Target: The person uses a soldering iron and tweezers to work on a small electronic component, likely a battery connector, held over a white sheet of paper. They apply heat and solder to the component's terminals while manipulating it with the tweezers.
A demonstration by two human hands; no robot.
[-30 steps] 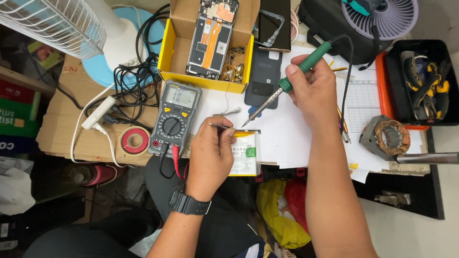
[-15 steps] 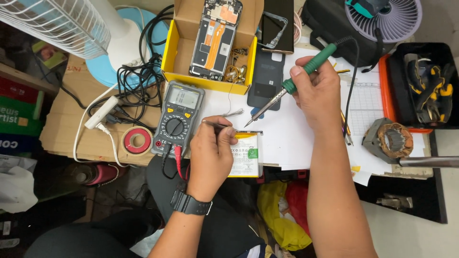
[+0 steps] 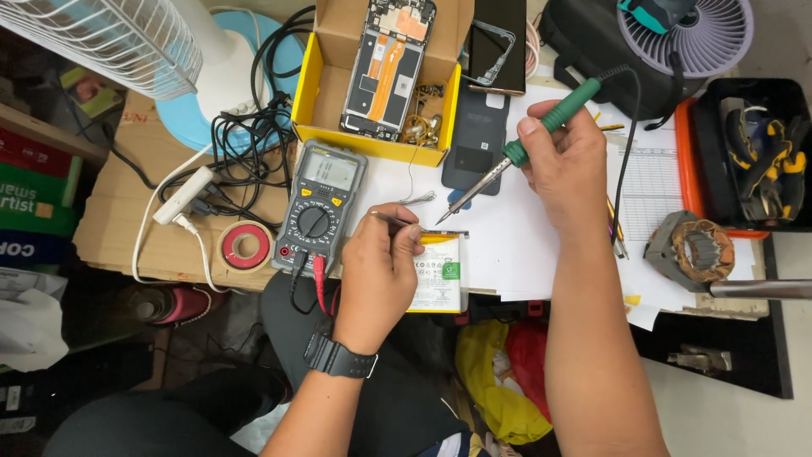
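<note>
Two hands busy | multimeter (image 3: 319, 206) left of battery (image 3: 441, 272) | box (image 3: 376, 144) behind

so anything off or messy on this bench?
Mostly clutter. The flat battery under the left hand overhangs the table's front edge. Cables lie tangled beside the multimeter. The right hand holds the soldering iron, tip just above the battery.

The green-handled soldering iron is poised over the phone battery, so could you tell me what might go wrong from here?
The green-handled soldering iron in the right hand points its tip just above the flat white phone battery; a slip could scorch it. The left hand, pinching a thin wire beside the tip, could get burnt. The iron's black cord could snag.
</note>
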